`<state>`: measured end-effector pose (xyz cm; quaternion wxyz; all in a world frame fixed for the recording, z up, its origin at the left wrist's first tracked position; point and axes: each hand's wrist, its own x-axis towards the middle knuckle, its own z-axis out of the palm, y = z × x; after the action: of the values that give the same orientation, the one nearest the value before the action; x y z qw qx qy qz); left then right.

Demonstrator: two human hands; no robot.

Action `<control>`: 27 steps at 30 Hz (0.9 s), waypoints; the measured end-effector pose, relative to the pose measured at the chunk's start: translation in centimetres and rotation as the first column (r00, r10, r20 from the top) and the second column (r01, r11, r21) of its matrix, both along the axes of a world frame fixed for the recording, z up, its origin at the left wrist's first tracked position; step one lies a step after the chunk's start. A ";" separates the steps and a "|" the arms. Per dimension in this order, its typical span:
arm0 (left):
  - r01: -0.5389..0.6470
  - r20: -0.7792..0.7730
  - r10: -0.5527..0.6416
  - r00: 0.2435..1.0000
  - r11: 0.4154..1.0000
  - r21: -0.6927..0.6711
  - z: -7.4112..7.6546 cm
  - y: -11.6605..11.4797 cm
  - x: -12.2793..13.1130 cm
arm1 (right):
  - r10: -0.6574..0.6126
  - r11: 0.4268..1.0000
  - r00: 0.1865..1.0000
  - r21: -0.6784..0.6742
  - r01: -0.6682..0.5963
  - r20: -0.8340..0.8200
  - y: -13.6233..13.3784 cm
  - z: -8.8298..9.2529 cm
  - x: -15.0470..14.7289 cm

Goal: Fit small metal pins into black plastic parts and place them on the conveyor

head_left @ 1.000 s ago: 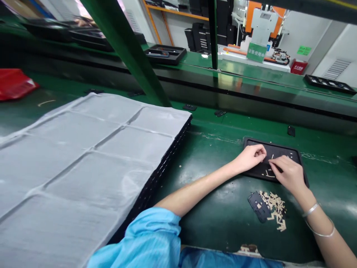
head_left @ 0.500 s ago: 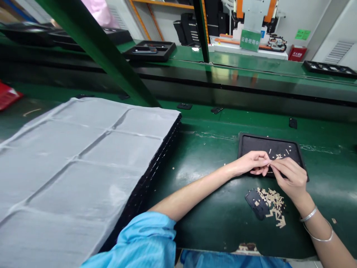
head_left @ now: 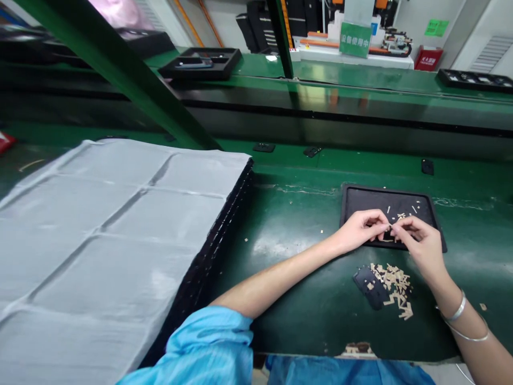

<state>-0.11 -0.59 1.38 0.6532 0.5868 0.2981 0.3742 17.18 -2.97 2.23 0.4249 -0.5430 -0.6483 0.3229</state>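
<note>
Over the front of a shallow black tray [head_left: 360,195], my left hand [head_left: 366,229] and my right hand [head_left: 419,238] meet fingertip to fingertip. Both are closed in a pinch. A tiny pale piece seems to show between the fingertips, too small to name. Small light strips and bits [head_left: 402,216] lie in the tray behind my fingers. Nearer to me on the bench is a heap of small tan pieces [head_left: 395,280]. It partly touches a flat dark plate [head_left: 371,287] with a few bits on it.
A large stack of black trays under a grey-white cover sheet [head_left: 116,235] fills the left. A slanted green post [head_left: 132,75] rises behind it. Small black parts [head_left: 263,147] lie along the back of the green bench [head_left: 296,299]. Beyond, another black tray [head_left: 200,64] stands on a raised ledge.
The view has shifted slightly. My right hand has turned and drawn back a little to the right, and a small gap with a pale bit now shows between the fingertips.
</note>
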 end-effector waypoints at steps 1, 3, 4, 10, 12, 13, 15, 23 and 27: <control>-0.006 -0.017 0.006 1.000 1.000 0.020 0.0 -0.1 0.0 | -0.024 1.000 1.000 0.006 0.024 -0.010 0.0 -0.1 0.0; -0.035 -0.057 0.038 0.998 0.997 0.063 0.2 -0.4 0.1 | -0.075 0.996 0.997 0.058 0.074 0.021 -0.1 -0.2 -0.2; -0.055 -0.082 0.062 0.995 0.995 0.086 0.2 -0.5 0.1 | -0.095 0.990 0.994 0.113 0.088 0.056 -0.1 -0.3 -0.3; -0.148 -0.201 0.199 0.959 0.959 0.242 0.1 -0.9 0.4 | -0.118 0.851 0.945 0.521 -0.063 0.307 -0.2 -0.3 -0.6; -0.158 -0.229 0.230 0.946 0.942 0.295 -0.1 -1.0 0.5 | -0.125 0.832 0.927 0.546 -0.097 0.355 -0.2 -0.4 -0.6; -0.159 -0.241 0.242 0.940 0.934 0.319 -0.2 -0.9 0.5 | -0.129 0.828 0.919 0.550 -0.106 0.372 -0.2 -0.4 -0.5; -0.159 -0.255 0.258 0.932 0.922 0.352 -0.4 -0.9 0.6 | -0.132 0.824 0.909 0.553 -0.120 0.395 -0.2 -0.5 -0.5; -0.093 -0.287 0.206 0.935 0.928 0.361 -0.3 -1.1 0.5 | -0.138 0.801 0.895 0.579 -0.151 0.424 -0.2 -0.4 -0.6; -0.113 -0.302 0.229 0.926 0.927 0.357 -0.3 -1.1 0.6 | -0.137 0.799 0.892 0.581 -0.157 0.430 -0.2 -0.5 -0.6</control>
<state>0.44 -1.73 1.04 0.4479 0.7154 0.3889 0.3693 16.59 -3.14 1.75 0.4108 -0.4358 -0.8001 -0.0324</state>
